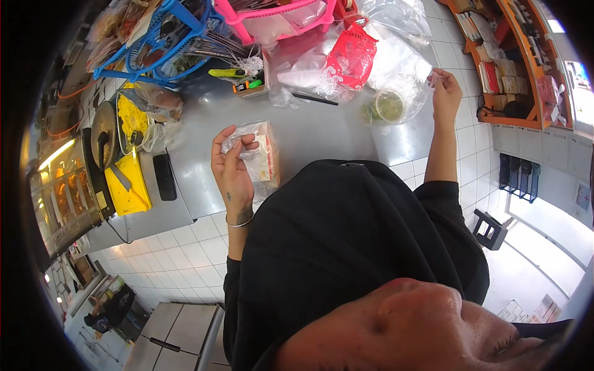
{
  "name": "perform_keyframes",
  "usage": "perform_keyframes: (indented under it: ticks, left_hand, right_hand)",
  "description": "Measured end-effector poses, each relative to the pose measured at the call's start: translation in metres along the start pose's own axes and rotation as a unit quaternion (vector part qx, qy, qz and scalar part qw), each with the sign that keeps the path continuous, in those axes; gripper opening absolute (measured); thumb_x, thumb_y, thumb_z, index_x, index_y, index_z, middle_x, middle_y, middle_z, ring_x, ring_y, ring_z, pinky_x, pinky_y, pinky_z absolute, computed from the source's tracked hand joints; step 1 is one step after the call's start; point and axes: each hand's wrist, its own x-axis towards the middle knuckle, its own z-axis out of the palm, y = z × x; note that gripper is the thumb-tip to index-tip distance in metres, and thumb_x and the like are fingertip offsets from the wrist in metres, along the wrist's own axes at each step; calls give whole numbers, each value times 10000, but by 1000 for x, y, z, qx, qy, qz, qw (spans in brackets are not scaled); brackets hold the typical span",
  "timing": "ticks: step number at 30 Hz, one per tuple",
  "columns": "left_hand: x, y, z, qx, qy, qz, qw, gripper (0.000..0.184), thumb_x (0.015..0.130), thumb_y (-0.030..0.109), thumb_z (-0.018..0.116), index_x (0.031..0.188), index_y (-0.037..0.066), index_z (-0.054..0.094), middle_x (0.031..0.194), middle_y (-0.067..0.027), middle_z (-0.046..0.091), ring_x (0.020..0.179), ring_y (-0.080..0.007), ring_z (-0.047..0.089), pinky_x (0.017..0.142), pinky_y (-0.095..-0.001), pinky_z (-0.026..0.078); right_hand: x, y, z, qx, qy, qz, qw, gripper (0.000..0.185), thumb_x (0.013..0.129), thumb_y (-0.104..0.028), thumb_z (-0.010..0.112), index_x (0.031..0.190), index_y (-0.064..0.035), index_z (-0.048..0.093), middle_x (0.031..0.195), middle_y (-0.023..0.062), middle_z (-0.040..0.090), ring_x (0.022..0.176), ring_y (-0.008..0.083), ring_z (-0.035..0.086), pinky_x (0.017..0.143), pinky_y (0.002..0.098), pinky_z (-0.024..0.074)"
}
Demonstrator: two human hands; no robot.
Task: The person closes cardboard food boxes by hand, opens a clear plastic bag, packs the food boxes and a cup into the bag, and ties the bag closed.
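Note:
My left hand [232, 157] is closed, its fingertips pinching crumpled clear plastic. Right beside it, partly behind the fingers, a white and orange packet [268, 154] in a clear plastic bag rests on the metal counter. Far to the right, my right hand [445, 94] pinches the edge of a clear plastic bag [411, 77]. A round clear container with green contents [390, 106] shows through or under that plastic; I cannot tell which. Just left of it lies a red printed plastic bag [351, 59] among loose clear bags.
Blue [148, 59] and pink [278, 18] plastic baskets stand at the back. A box of pens and cutters [250, 83] sits before them. At left are a phone [164, 177], a knife on a yellow board [129, 185] and a tray of yellow food [132, 117]. Another person [114, 309] stands lower left.

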Motion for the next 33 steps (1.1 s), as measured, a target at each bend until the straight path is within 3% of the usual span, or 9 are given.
perform_keyframes:
  ticks: [1,4,10,13,16,22,25,28,33]
  left_hand:
    - [0,0,0,3,1,-1,1000,318,974,42,520,1285,-25,503,990,-169,692,904,-200,659,870,-313,499]
    - [-2,0,0,-3,2,-4,1000,318,973,43,518,1283,-23,504,986,-166,694,904,-195,658,866,-310,499]
    - [-3,0,-1,-10,1,-4,1000,311,975,43,510,1279,-20,505,986,-167,695,894,-192,662,862,-305,509]
    - [-5,1,-2,-12,0,-5,1000,309,977,43,507,1280,-13,507,989,-170,695,908,-199,668,864,-305,512]
    - [-6,2,1,-21,11,-8,1000,315,977,47,521,1286,-9,503,990,-170,696,918,-197,677,865,-305,512]
    - [-19,36,19,181,17,0,983,398,955,44,593,1331,-11,474,967,-149,695,875,-166,692,836,-291,526]
    - [-23,39,16,164,-1,39,986,428,944,26,608,1348,-8,472,936,-132,695,869,-157,695,814,-277,530]
    - [-26,31,11,123,-28,41,991,383,939,36,628,1303,-15,521,930,-124,700,869,-160,696,814,-266,525]
    - [-26,21,15,168,-106,70,978,241,894,83,714,1116,-2,679,997,-109,719,912,-175,692,849,-286,513]
  right_hand:
    - [8,1,0,13,-20,86,996,250,914,-210,705,1008,22,698,833,32,677,798,102,598,687,223,438]
    - [20,-11,15,-229,-47,106,966,308,904,-253,698,1069,8,702,854,59,702,806,130,602,726,245,441]
    - [51,19,25,-107,-168,285,938,391,910,-342,636,1112,-17,717,1072,91,718,972,154,586,859,285,426]
    - [49,21,35,-114,-189,313,924,286,891,-202,605,1047,5,725,1037,100,728,982,195,623,870,277,439]
    - [42,24,29,53,-267,179,945,236,890,-146,643,1053,9,716,984,74,723,911,154,604,846,270,435]
    - [0,-71,29,-60,-341,-8,938,200,877,-93,700,1049,7,674,872,0,615,855,101,556,823,234,424]
    - [-31,-106,40,-55,-401,-25,914,164,860,-59,716,1002,7,667,770,-22,573,784,61,516,727,219,427]
    - [-65,-143,58,21,-440,19,897,237,879,-57,702,1096,22,650,819,-24,547,830,65,532,752,207,423]
    - [-111,-152,90,-17,-473,-45,880,102,875,-43,707,956,18,694,831,21,671,742,64,567,691,222,443]
